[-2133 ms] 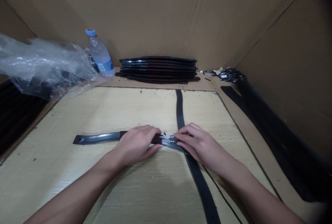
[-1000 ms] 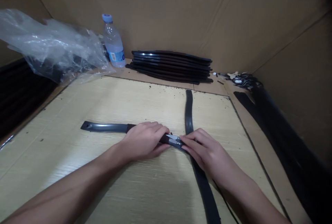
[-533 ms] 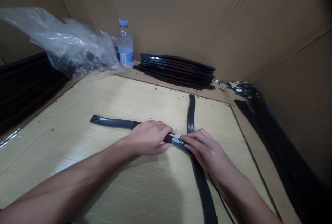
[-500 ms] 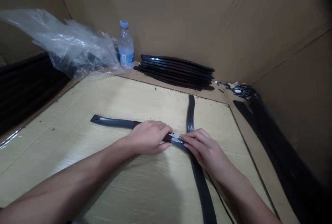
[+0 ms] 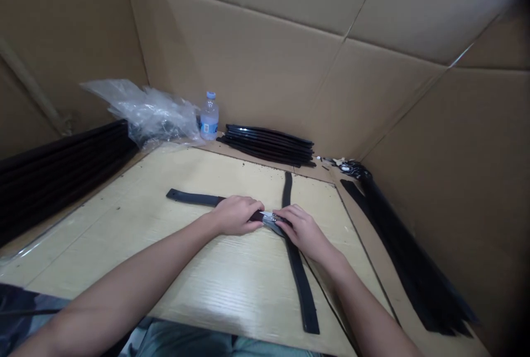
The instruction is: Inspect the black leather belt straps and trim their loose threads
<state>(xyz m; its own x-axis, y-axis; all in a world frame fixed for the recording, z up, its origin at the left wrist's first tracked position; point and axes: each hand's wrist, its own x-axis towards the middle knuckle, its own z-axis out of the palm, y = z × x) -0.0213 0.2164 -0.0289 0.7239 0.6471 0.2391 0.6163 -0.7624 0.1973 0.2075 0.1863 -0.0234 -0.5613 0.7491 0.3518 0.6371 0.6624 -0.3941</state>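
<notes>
Left hand [image 5: 237, 215] grips sleeved strip [image 5: 194, 198]; right hand [image 5: 301, 227] pinches snips [image 5: 271, 217] at its three o'clock — likely trimming; next move calls for steadiness.

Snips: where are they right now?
Head view, about mid-width, a little below mid-height: the snips are in the right hand, blades pointing at the left hand, which grips the dark strip.

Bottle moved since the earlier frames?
No. The bottle still stands between the plastic bag and the stack of dark strips; only the camera view shifted.
</notes>
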